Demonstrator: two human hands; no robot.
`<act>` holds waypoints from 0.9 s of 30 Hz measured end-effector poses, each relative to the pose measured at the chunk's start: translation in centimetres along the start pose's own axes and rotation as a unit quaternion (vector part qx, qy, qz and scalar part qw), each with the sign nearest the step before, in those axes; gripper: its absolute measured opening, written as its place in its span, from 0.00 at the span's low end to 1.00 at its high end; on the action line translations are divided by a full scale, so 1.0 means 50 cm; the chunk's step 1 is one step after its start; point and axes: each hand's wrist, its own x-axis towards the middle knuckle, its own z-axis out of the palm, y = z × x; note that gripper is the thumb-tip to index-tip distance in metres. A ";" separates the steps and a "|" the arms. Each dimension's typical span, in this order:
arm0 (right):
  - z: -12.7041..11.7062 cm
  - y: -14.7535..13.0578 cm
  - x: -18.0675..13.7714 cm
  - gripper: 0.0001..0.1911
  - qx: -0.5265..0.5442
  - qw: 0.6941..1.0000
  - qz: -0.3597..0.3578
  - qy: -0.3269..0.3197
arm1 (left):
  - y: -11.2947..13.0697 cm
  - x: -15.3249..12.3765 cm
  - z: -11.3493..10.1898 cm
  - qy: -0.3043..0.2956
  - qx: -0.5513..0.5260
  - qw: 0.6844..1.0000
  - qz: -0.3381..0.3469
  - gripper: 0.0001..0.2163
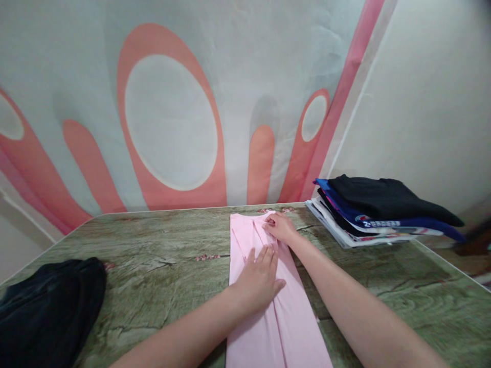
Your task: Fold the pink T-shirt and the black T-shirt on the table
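Note:
A pink shirt (303, 327) lies lengthwise on the table, its sides folded inward into a long narrow strip. The neckline is at the far end, and the near end runs out of the bottom of the view. My left hand (259, 281) rests flat on the middle of the shirt, palm down, with its fingers stretched forward and its thumb out to the right. Farther up, my right hand (282, 227) has its fingers bent together on the fabric by the collar, pinching the folded edge.
On the right, a stack of folded clothes (379, 209) stands near the table's far edge, black on top with blue and white layers below. Dark clothing (49, 312) lies heaped at the left. A patterned backdrop (238, 76) rises behind the wood-grain table (161, 255).

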 end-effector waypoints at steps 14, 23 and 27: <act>0.005 0.030 -0.013 0.09 0.038 0.998 0.042 0.022 | 0.006 -0.001 -0.021 0.010 0.022 1.000 0.009 0.25; -0.017 -0.003 -0.015 0.08 0.009 0.993 -0.118 0.008 | 0.009 0.000 -0.018 0.011 0.023 1.000 0.009 0.25; 0.001 -0.006 -0.012 0.09 0.009 0.995 -0.102 0.006 | 0.012 0.000 -0.007 0.003 0.034 0.999 0.019 0.26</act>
